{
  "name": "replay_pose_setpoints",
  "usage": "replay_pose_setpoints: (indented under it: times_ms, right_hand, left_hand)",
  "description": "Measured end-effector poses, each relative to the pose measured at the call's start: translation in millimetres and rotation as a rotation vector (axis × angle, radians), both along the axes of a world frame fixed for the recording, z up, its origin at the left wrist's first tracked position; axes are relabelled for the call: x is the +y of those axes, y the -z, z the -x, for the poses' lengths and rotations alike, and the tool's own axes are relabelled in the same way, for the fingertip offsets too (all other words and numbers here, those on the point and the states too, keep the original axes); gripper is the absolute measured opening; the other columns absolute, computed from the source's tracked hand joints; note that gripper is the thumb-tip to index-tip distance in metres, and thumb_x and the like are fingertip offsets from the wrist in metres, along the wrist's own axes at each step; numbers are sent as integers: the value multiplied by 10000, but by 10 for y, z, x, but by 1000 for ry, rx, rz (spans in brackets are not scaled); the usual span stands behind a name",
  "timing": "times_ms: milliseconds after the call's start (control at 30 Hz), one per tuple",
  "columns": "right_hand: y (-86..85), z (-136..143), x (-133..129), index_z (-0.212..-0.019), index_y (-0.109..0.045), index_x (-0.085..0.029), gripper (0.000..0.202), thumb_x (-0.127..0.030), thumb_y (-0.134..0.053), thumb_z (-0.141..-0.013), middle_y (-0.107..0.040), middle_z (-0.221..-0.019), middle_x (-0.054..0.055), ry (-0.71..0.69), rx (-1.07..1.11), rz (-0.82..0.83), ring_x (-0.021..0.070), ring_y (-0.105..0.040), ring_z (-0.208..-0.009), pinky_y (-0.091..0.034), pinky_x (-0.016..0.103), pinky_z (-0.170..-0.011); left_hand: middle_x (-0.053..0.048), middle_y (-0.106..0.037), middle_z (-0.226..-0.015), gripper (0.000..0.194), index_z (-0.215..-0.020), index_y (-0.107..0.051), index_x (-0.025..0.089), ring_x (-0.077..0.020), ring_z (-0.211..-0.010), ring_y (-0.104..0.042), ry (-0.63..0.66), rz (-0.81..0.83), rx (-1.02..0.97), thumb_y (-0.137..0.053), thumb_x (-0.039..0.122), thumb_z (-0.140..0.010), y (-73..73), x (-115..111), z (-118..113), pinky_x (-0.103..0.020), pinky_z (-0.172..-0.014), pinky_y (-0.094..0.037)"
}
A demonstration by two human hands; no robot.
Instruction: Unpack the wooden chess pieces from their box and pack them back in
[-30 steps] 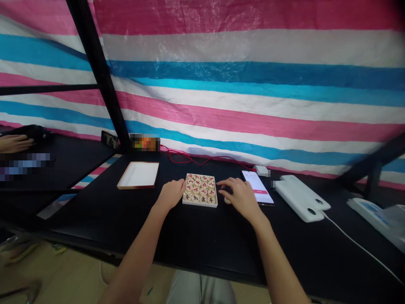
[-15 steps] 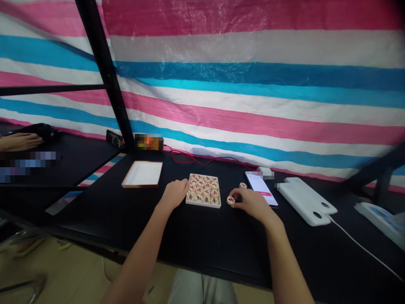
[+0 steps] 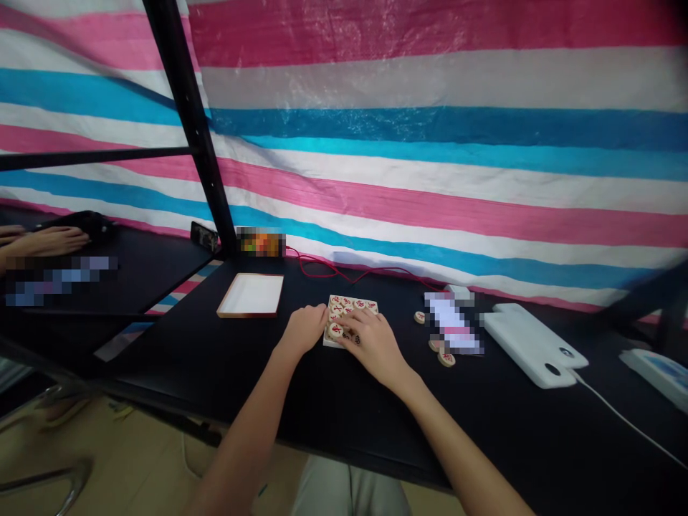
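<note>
A shallow white box (image 3: 337,345) holds rows of round cream pieces with red and black characters. My right hand (image 3: 370,342) is over its front part, its fingertips closed on a red-marked piece (image 3: 336,330) at the front left corner, on top of the pieces there. The right hand hides much of the box. At the box's left side, my left hand (image 3: 307,324) rests with curled fingers touching the edge; whether they grip it is hard to see. Right of the box lie a loose piece (image 3: 420,317) and another red-marked piece (image 3: 446,357), which touches a partly blurred one.
An open box lid (image 3: 251,295) lies at the left. A phone (image 3: 454,322) and white power banks (image 3: 532,344) with a cable are at the right. A red cable (image 3: 322,271) runs along the back. At far left, another person's hand (image 3: 61,240) rests.
My right hand has moved left with the piece, from beside the box to over its front left corner. More loose pieces now show near the phone. The view has shifted slightly.
</note>
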State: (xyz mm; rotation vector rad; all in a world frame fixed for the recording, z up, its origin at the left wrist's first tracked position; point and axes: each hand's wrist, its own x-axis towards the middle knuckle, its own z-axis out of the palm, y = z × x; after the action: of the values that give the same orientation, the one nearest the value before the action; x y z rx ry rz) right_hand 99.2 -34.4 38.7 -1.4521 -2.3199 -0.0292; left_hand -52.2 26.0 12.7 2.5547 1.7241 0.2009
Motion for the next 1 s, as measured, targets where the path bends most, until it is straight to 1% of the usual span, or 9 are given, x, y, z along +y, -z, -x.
replay_pose_setpoints:
  times_ms: [167,367,467,567,667,800,900,933,1000]
  right_hand:
    - [68,27,-13,-1071,-554,-286,281,-338,-505,-799,-571,-988,25,-13,-72,-3,176,-475,-929,-277,311,-778]
    - [47,18,-27,-1070,-556,-290,286,-372,-490,-804,-578,-970,29,19,-58,-20,174,-477,-917,-259,308,-751]
    - [42,8,-27,-1008,-579,-284,242,-384,-468,-817,-584,-960,19,26,-26,-30,163,-481,-909,-250,297,-738]
    - [64,15,-25,-892,-603,-262,170,-326,-458,-834,-596,-913,1,40,11,-39,145,-487,-879,-240,287,-713]
    - [88,56,-29,-809,-606,-247,127,-286,-485,-822,-603,-865,-12,45,46,-39,142,-488,-857,-231,287,-698]
    - [24,65,-34,-782,-610,-250,143,-280,-477,-826,-605,-855,-15,33,68,-34,139,-490,-843,-229,285,-683]
    - [-91,-145,-4,-809,-611,-257,153,-310,-469,-825,-604,-889,-7,95,62,-4,144,-500,-849,-243,278,-665]
    - [-125,-270,10,-824,-609,-258,144,-318,-478,-816,-604,-889,-4,147,45,27,147,-506,-841,-251,274,-655]
    - [-165,-572,29,-864,-599,-256,136,-326,-516,-782,-604,-868,0,309,-19,113,155,-519,-818,-269,267,-634]
  left_hand:
    - [-66,-621,-806,418,-896,-520,181,-191,-756,-596,-9,10,-3,-144,364,-887,-9,-1,-3,-278,-644,-405]
    - [-72,-619,-814,427,-906,-519,175,-187,-760,-595,-20,24,-4,-139,370,-886,-23,-5,-15,-273,-645,-405]
    - [-73,-616,-819,430,-905,-520,175,-184,-770,-594,-26,31,-2,-140,373,-886,-13,-2,-11,-271,-657,-403]
    - [-73,-618,-810,428,-892,-517,179,-189,-757,-595,-17,15,-2,-137,376,-886,5,3,-1,-281,-650,-403]
    - [-66,-621,-793,418,-878,-515,184,-192,-741,-596,1,-15,-5,-141,371,-886,15,3,8,-281,-635,-402]
    - [-76,-620,-820,424,-899,-520,182,-190,-758,-592,6,-5,-18,-142,374,-886,6,-3,9,-285,-656,-397]
    - [-82,-619,-830,438,-903,-527,177,-188,-767,-589,-13,18,-21,-140,383,-883,-2,-1,7,-281,-663,-392]
    - [-81,-620,-825,442,-896,-528,178,-187,-762,-590,-20,20,-18,-138,384,-883,-1,2,6,-279,-658,-391]
    - [-75,-621,-812,445,-880,-529,182,-187,-745,-591,-26,11,-13,-133,386,-882,4,9,8,-277,-645,-388]
